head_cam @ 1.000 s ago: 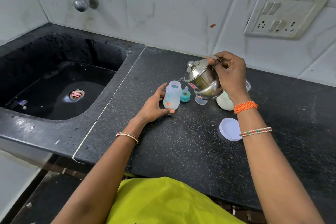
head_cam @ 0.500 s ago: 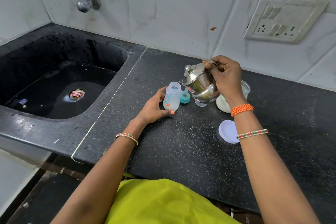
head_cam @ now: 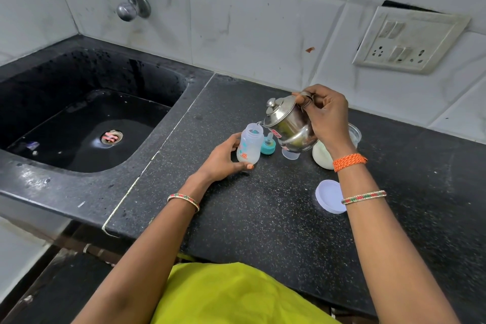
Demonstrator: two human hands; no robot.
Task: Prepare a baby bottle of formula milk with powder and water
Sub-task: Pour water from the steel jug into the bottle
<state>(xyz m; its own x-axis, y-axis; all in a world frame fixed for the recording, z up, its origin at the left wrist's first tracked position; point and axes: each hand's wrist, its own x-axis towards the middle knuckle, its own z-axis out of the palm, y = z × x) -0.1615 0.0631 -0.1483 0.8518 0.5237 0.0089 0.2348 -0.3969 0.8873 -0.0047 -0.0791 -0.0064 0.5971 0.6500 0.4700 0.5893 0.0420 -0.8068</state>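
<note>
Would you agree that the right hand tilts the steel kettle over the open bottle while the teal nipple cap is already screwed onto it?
Not quite: the head view shows the teal nipple cap lying on the counter beside the bottle, not screwed on. The right hand does tilt the steel kettle over it.

Bright, even light, soft shadows, glare on the steel kettle (head_cam: 289, 126), sharp focus, wide-angle bending at edges.

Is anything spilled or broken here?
No spill shows. One odd thing: the white switch and socket plate on the tiled wall hangs crooked, with a dark gap behind its top edge. The steel kettle is tilted only to pour into the clear baby bottle.
</note>
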